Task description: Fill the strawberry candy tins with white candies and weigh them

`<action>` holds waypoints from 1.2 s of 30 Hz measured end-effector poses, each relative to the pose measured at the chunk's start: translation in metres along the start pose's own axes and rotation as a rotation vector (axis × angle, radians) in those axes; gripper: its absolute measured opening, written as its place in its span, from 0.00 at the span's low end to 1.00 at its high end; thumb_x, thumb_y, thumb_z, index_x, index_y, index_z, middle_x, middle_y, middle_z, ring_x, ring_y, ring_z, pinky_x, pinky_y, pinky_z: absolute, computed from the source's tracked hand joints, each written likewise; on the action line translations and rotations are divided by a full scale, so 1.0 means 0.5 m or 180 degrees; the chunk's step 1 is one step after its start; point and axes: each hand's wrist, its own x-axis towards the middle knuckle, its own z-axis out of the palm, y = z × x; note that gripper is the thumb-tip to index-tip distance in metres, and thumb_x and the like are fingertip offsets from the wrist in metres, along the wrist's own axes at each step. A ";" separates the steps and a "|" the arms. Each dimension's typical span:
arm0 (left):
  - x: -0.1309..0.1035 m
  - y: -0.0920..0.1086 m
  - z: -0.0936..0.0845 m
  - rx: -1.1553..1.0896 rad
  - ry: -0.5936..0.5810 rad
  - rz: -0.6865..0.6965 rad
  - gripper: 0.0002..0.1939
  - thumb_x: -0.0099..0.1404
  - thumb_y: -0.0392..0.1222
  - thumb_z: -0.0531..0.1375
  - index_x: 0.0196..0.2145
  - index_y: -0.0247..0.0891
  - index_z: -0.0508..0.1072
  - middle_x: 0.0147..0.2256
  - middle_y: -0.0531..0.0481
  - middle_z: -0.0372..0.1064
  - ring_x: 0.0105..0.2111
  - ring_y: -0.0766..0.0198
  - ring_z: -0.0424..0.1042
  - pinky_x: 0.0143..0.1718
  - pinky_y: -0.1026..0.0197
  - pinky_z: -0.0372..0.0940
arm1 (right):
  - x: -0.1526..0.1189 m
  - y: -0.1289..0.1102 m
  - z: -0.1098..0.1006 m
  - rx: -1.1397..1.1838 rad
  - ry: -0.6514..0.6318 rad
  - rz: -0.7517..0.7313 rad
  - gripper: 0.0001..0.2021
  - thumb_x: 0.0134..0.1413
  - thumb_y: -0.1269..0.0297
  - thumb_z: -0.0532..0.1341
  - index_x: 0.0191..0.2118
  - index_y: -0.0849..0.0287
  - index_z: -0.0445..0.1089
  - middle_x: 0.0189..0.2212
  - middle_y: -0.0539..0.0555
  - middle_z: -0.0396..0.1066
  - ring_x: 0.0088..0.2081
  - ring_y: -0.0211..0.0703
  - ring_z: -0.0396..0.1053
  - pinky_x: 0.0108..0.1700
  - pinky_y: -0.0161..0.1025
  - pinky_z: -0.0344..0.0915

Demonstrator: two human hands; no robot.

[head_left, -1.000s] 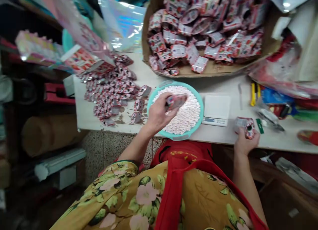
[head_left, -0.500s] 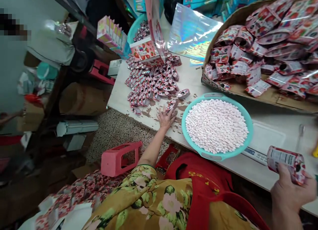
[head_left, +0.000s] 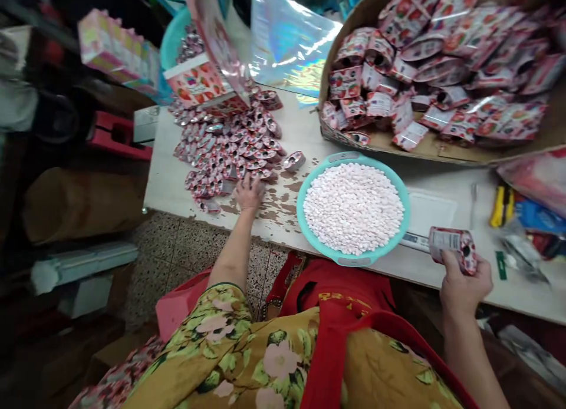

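Note:
My left hand rests at the near edge of a pile of small pink-red strawberry-printed packs, its fingers spread and touching the nearest ones. The packs stand close together, with dark holes in their ends. One loose pack lies apart, right of the pile. At the right, my right hand is closed around a strawberry-printed pack, held tilted above the table edge with a dark hole facing right. Between my hands stands a turquoise basin full of small white tablets.
A large cardboard box of strawberry-printed packs stands at the back right. Further right lie a yellow cutter and plastic bags. A shiny clear sheet and a printed carton are behind the pile. A pink stool stands below left.
My left hand has moved left with a pack, up against the pile. My right hand still holds its pack. The camera view has shifted, showing more of the table's right side.

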 end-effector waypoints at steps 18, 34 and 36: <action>-0.138 0.279 -0.097 -0.1453 0.0830 0.2041 0.28 0.71 0.52 0.53 0.62 0.34 0.65 0.60 0.35 0.66 0.64 0.51 0.61 0.68 0.45 0.54 | -0.002 -0.024 0.003 0.0814 -0.0086 -0.0040 0.32 0.28 0.52 0.75 0.43 0.59 0.68 0.38 0.51 0.71 0.39 0.45 0.72 0.51 0.52 0.71; -0.231 0.562 -0.075 -0.1003 0.0011 0.2596 0.20 0.72 0.55 0.54 0.36 0.37 0.76 0.37 0.38 0.74 0.40 0.52 0.70 0.43 0.53 0.64 | -0.077 -0.172 0.056 0.0902 -0.1548 -0.0166 0.28 0.39 0.53 0.75 0.48 0.57 0.74 0.44 0.55 0.78 0.44 0.47 0.75 0.52 0.46 0.72; -0.223 0.562 -0.064 -0.1490 0.0128 0.2484 0.19 0.72 0.53 0.55 0.31 0.38 0.75 0.32 0.41 0.73 0.36 0.56 0.71 0.40 0.56 0.64 | -0.080 -0.185 0.064 0.0686 -0.1556 -0.0318 0.29 0.39 0.51 0.75 0.48 0.58 0.75 0.43 0.56 0.78 0.44 0.49 0.76 0.52 0.49 0.72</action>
